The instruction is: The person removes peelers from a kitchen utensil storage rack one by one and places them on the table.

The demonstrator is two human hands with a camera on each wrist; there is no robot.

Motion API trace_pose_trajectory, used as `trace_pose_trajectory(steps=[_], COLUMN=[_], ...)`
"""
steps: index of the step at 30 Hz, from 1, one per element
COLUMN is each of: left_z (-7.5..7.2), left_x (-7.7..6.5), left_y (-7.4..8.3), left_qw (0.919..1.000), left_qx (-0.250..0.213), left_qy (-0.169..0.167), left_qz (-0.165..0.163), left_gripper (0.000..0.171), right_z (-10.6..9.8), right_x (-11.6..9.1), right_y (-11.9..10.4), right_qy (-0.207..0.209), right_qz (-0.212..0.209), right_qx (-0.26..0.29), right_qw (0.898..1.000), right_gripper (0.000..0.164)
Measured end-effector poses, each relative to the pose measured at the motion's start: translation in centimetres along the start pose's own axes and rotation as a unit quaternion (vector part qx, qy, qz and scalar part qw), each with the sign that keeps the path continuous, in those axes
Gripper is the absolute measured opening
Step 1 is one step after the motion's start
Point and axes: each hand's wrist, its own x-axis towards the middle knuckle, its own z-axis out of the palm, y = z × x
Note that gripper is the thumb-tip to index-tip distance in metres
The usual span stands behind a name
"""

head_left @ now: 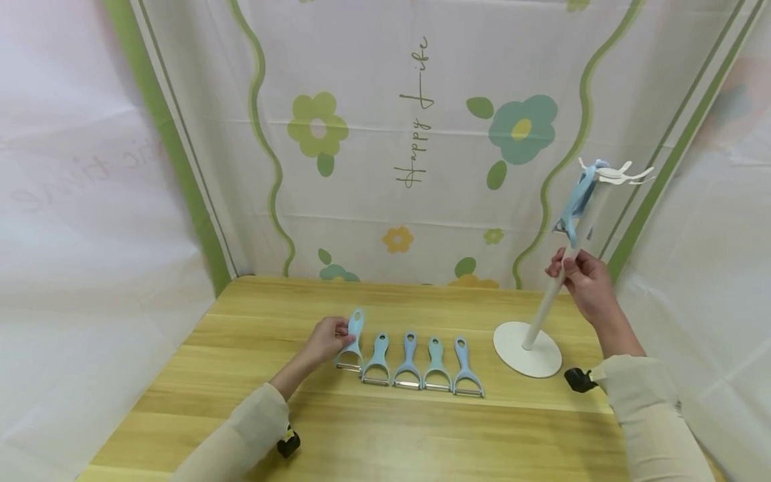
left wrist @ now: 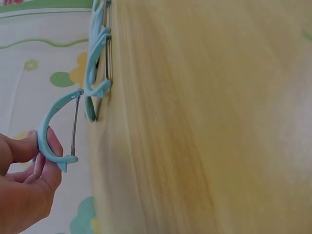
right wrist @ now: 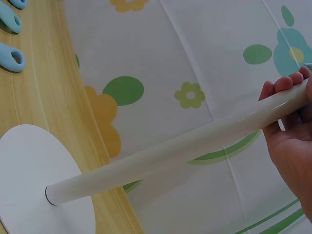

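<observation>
Pale sleeves point(head_left: 656, 415) reach across a wood-grain table point(head_left: 373, 442), a black device point(head_left: 288, 442) at the left cuff; the person's left hand point(head_left: 327, 338) pinches the handle of a light-blue peeler point(head_left: 357, 324), at the left end of a row of four other peelers point(head_left: 410, 347) lying with blades toward the person; to the row's right, the right hand point(head_left: 590, 284) grips a white stand point(head_left: 545, 308) by its pole point(right wrist: 165, 148), above a round base point(head_left: 523, 363); a blue peeler point(head_left: 579, 195) hangs beneath its top hooks point(head_left: 616, 176); behind, a flowered cloth point(head_left: 355, 187) reads "Happy Life".
</observation>
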Motion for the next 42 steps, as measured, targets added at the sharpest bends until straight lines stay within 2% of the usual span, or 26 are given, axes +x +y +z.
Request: trace_pose_trajectory(steps=[5,10,15,19,29,34,39,42], left_z=[-0.2,-0.3,-0.3,-0.4,-0.4,-0.1,0.1,0.1], left_x=[0.1,0.2,0.3,0.2,-0.3,-0.3,-0.4,-0.4], left_y=[-0.7,-1.3,-1.7,-1.9,-2.1,-2.1,-1.8,-1.6], left_qw=[0.9996,0.9982,0.9972,0.9968,0.9940,0.9915,0.9880,0.9857], left_qx=[0.009,0.002,-0.001,0.000,0.083,0.113,0.145,0.159], left_qy=[-0.008,-0.022,-0.034,-0.043,-0.052,-0.050,-0.041,-0.040], left_qz=[-0.027,-0.056,-0.067,-0.067,-0.049,-0.040,-0.035,-0.037], left_gripper=[0.019,0.022,0.022,0.020,0.005,0.008,0.019,0.017], right_z=[0.0,0.0,0.0,0.0,0.2,0.3,0.6,0.9], right_x=[-0.1,0.0,0.1,0.1,0.1,0.0,0.0,-0.1], right_y=[0.1,0.1,0.1,0.1,0.1,-0.1,-0.3,-0.2], right_qy=[0.002,0.004,0.006,0.011,0.017,0.019,0.034,0.040], right_qz=[-0.001,-0.001,-0.003,-0.003,-0.001,0.001,0.010,0.021], right_qx=[0.006,0.011,0.006,0.001,0.005,0.001,-0.033,-0.072], right_qw=[1.000,1.000,1.000,1.000,1.000,1.000,0.999,0.996], right_gripper=[0.019,0.019,0.020,0.020,0.022,0.022,0.024,0.027])
